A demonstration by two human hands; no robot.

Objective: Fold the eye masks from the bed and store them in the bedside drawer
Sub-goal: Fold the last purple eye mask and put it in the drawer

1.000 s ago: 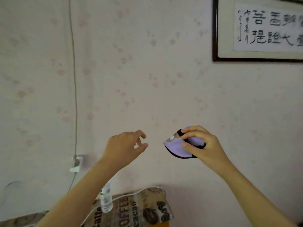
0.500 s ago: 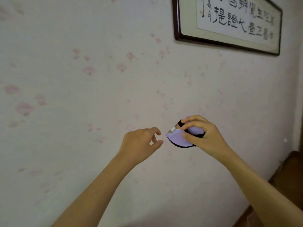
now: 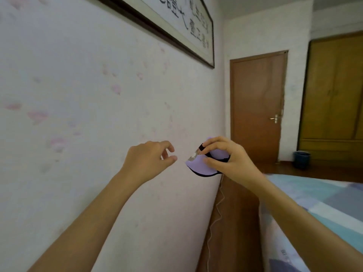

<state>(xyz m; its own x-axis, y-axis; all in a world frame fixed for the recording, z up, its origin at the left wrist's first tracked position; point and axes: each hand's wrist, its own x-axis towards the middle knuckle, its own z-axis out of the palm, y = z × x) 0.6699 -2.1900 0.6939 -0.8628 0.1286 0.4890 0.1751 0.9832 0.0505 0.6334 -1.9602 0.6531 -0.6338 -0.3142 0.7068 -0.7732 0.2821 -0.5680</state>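
Observation:
A folded lilac eye mask (image 3: 198, 164) with black edging and a black strap is pinched in my right hand (image 3: 229, 160), held up in the air in front of the wall. My left hand (image 3: 147, 160) hovers a short way to the left of it, fingers loosely curled and apart, holding nothing. The bed (image 3: 314, 209) with a blue and grey patchwork cover lies at the lower right, below my right forearm. No bedside drawer is in view.
A wooden headboard (image 3: 231, 222) stands against the flower-patterned wall with a white cord (image 3: 213, 228) hanging beside it. A framed calligraphy picture (image 3: 176, 26) hangs above. A brown door (image 3: 257, 107), a yellow wardrobe (image 3: 334, 95) and a blue bin (image 3: 302, 160) stand at the far right.
My view has swung to the right: the bottle and printed cloth at the lower left are gone, and the bed, door and wardrobe have come into sight. My hands keep their pose.

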